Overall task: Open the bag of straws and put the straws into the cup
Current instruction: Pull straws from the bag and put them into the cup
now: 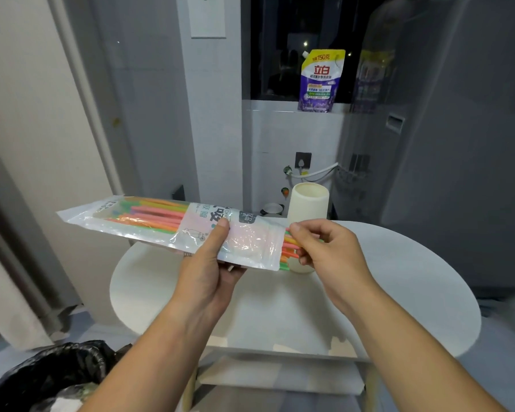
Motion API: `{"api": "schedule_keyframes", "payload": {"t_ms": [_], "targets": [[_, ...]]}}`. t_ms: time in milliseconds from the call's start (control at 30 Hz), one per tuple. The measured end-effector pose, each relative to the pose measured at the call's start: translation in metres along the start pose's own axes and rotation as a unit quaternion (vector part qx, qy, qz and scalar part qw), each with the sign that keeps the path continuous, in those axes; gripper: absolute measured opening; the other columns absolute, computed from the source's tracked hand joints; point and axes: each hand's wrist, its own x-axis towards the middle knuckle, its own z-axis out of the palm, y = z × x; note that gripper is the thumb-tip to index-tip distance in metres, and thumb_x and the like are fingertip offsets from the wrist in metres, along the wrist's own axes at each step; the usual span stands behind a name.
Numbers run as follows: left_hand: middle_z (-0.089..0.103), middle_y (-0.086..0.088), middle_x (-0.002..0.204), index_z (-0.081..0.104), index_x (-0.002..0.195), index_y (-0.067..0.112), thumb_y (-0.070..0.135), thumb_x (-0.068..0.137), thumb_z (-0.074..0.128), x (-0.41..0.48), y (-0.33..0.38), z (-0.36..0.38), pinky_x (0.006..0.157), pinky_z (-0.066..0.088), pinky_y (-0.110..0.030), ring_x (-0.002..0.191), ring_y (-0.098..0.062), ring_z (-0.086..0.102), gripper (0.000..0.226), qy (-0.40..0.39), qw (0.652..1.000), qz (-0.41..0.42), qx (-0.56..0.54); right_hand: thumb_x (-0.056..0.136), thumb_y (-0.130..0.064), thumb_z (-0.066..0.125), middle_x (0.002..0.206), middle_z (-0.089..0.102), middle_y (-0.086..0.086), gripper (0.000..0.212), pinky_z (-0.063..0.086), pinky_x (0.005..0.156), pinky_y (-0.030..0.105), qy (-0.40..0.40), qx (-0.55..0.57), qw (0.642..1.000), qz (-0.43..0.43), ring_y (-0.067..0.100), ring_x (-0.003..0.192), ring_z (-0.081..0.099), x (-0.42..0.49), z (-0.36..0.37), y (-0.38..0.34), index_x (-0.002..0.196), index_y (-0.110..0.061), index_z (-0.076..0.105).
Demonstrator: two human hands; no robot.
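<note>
A long clear plastic bag of straws [149, 221] is held level above the round white table [399, 281]. My left hand [208, 263] grips the bag near its middle, thumb on top of the printed label. Coloured straws [289, 248], orange, pink and green, stick out of the bag's right end. My right hand [330, 248] pinches those straw ends with its fingertips. A tall cream cup [308, 203] stands upright on the table just behind my right hand, its mouth open and nothing visible inside.
A bin lined with a black bag [57, 373] sits at the lower left by the table. A purple detergent pouch [320, 81] stands on the window ledge behind. A wall socket with a cable [304, 162] lies behind the cup. A grey appliance fills the right side.
</note>
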Motion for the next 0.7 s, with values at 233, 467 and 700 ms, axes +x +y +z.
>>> {"api": "schedule_keyframes", "payload": {"t_ms": [233, 467, 700], "targets": [[0.077, -0.007, 0.118, 0.063, 0.132, 0.016, 0.016, 0.094, 0.069, 0.003, 0.006, -0.004, 0.083, 0.062, -0.043, 0.096, -0.02, 0.077, 0.039, 0.018, 0.999, -0.01, -0.035, 0.091, -0.017, 0.07, 0.063, 0.064, 0.003, 0.008, 0.053, 0.069, 0.031, 0.04, 0.012, 0.999, 0.007, 0.014, 0.058, 0.057, 0.01, -0.019, -0.001, 0.093, -0.01, 0.074], [0.081, -0.005, 0.097, 0.063, 0.128, 0.016, 0.012, 0.094, 0.068, 0.004, 0.003, -0.003, 0.071, 0.065, -0.04, 0.084, -0.019, 0.079, 0.034, 0.036, 0.997, -0.03, -0.068, 0.095, -0.019, 0.065, 0.061, 0.059, 0.003, 0.015, 0.049, 0.063, 0.029, 0.047, 0.031, 0.998, 0.016, 0.013, 0.056, 0.052, 0.012, -0.027, -0.004, 0.095, -0.006, 0.073], [0.081, -0.003, 0.089, 0.065, 0.115, 0.017, 0.011, 0.094, 0.068, 0.006, 0.007, -0.005, 0.072, 0.063, -0.04, 0.079, -0.017, 0.079, 0.022, 0.057, 0.996, -0.026, -0.07, 0.094, -0.019, 0.067, 0.061, 0.059, 0.0, 0.015, 0.052, 0.064, 0.027, 0.068, -0.022, 0.997, -0.013, 0.009, 0.054, 0.053, 0.015, -0.037, -0.006, 0.095, -0.007, 0.074]]}}
